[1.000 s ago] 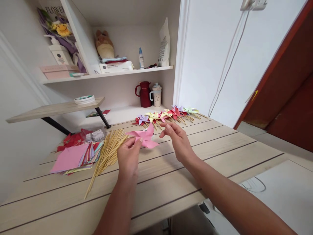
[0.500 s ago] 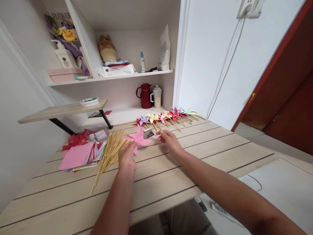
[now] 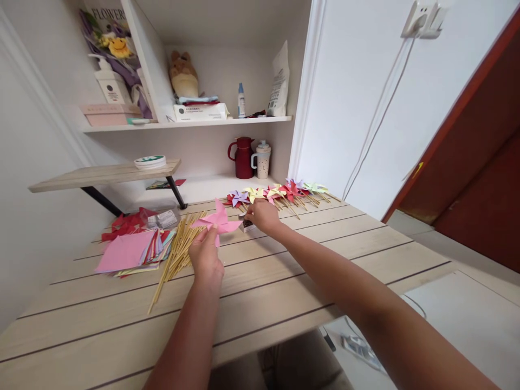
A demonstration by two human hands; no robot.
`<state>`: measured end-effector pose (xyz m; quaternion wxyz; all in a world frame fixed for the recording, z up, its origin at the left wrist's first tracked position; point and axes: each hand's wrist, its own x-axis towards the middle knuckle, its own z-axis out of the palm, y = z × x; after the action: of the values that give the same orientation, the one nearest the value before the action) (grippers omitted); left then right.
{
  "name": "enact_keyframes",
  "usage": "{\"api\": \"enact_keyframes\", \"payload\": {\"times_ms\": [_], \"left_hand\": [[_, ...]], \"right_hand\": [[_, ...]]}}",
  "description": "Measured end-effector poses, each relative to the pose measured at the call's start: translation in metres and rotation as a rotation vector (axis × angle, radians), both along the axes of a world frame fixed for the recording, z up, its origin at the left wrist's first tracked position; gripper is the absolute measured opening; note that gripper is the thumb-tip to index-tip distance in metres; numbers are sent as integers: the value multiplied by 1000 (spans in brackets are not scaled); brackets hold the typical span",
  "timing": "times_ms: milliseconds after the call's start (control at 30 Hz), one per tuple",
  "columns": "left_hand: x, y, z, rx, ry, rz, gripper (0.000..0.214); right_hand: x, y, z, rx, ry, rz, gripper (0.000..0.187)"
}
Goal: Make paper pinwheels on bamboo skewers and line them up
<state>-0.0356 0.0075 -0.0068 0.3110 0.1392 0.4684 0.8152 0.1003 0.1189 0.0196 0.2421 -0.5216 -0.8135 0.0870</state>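
Note:
My left hand (image 3: pixel 206 255) is closed on a pink folded paper pinwheel (image 3: pixel 217 220), held just above the wooden table (image 3: pixel 284 281). My right hand (image 3: pixel 263 214) reaches forward with curled fingers into a small clear box of pins (image 3: pixel 245 222) beside the pinwheel. What its fingertips hold is hidden. A bundle of thin wooden sticks (image 3: pixel 176 254) lies left of my left hand. A pile of coloured paper squares (image 3: pixel 130 250) sits further left.
A row of finished paper pinwheels on sticks (image 3: pixel 280 193) lies along the table's far edge. A red jug (image 3: pixel 242 157) and a lidded mug (image 3: pixel 262 159) stand in the alcove behind. Shelves above hold boxes, a bottle and a bag. A small clear bag (image 3: pixel 162 219) lies by red paper.
My right hand has moved forward and left, down to the small pin box. The left hand has carried the pink pinwheel slightly left and further away.

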Motion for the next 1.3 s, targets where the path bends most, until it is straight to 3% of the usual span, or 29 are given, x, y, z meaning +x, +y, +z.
{"api": "enact_keyframes", "payload": {"times_ms": [167, 333, 500, 767, 1000, 1133, 1300], "left_hand": [[2, -1, 0, 8, -15, -12, 17], [1, 0, -3, 9, -28, -3, 19], [1, 0, -4, -2, -36, -35, 19], [3, -3, 1, -35, -56, -19, 16], [2, 1, -5, -40, -12, -1, 17], [1, 3, -7, -44, -9, -9, 17], [0, 4, -8, -84, -13, -12, 21]], "right_hand": [[-9, 8, -6, -33, -152, -41, 16], [-11, 18, -15, -82, -161, -51, 11], [-7, 24, -23, -141, -38, -42, 8], [10, 30, -32, -201, 209, 15, 19], [21, 3, -28, -148, 263, 176, 12], [27, -18, -40, -214, 218, 259, 6], [36, -19, -51, -302, 217, 274, 7]]}}
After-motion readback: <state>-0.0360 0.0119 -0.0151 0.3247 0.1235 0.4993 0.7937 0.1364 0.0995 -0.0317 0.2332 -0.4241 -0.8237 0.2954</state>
